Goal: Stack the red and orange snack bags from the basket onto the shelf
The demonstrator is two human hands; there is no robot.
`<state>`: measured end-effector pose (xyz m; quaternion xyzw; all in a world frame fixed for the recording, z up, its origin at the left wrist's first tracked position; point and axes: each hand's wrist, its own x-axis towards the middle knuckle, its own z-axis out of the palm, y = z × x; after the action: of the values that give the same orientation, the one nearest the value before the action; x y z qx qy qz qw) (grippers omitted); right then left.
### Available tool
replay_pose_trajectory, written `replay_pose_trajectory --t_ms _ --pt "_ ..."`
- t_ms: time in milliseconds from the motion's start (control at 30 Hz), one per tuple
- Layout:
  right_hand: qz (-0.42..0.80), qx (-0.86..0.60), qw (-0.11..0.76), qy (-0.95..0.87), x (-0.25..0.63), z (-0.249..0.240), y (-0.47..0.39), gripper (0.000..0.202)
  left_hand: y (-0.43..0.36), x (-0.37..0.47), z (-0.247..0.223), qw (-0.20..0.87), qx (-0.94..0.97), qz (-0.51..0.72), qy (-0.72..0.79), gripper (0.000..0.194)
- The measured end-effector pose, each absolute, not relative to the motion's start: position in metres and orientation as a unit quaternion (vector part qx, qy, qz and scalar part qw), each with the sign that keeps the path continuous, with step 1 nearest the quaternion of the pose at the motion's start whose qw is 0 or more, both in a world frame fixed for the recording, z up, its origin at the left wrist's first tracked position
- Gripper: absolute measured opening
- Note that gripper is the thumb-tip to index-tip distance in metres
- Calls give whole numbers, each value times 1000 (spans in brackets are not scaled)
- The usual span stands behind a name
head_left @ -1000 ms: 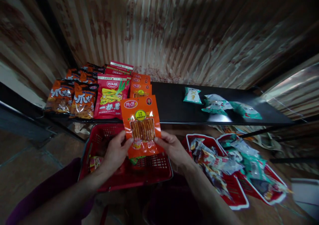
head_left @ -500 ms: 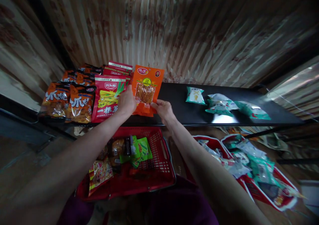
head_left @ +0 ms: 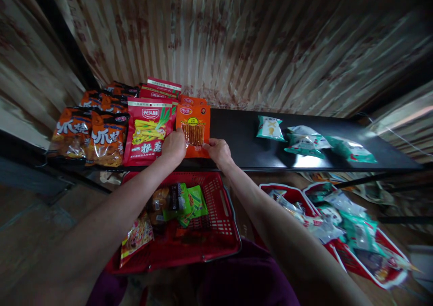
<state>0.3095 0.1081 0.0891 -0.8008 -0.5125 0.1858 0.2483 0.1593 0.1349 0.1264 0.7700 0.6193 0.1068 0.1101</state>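
An orange snack bag [head_left: 193, 127] stands upright near the front edge of the black shelf [head_left: 243, 139], with more orange bags behind it. My left hand [head_left: 175, 147] grips its left side, fingers closed. My right hand [head_left: 219, 152] pinches its lower right edge between thumb and fingers. Just left of my left hand stands a red bag [head_left: 147, 132] with yellow and green print, other red bags behind it. Farther left are black and orange bags [head_left: 106, 139] in rows.
Teal and white bags [head_left: 306, 141] lie on the shelf's right part. Below, a red basket [head_left: 219, 206] holds green and brown packages. Two more red baskets [head_left: 392, 247] with snack bags stand lower right. A pleated curtain [head_left: 216, 39] hangs behind the shelf.
The front orange bag has moved down and slightly left in my hands and now looks more upright. Orange bags behind it have come into view.
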Motion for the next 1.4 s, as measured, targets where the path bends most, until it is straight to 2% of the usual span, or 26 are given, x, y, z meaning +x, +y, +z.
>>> replay_pose_trajectory --t_ms 133,333,800,1000,1133,1233,1333,1400 --pt "162 -825 184 -509 305 97 105 23 134 161 123 87 792 78 599 34" --pt "141 -829 136 -523 299 100 101 23 131 163 124 62 803 47 590 39" --pt "121 -823 159 -531 297 95 99 45 121 171 117 -19 819 35 573 39" --pt "104 -821 153 -540 296 93 99 45 121 168 117 -31 835 35 549 36" --pt "92 -816 191 -537 296 90 97 46 109 164 121 -24 844 51 533 36" --pt "77 -781 278 -553 292 91 82 43 81 152 127 -10 865 94 493 36" --pt "73 -688 395 -604 281 90 47 34 45 131 126 62 875 88 473 34" --pt "112 -621 426 -648 271 80 16 31 24 112 116 136 862 48 486 33"
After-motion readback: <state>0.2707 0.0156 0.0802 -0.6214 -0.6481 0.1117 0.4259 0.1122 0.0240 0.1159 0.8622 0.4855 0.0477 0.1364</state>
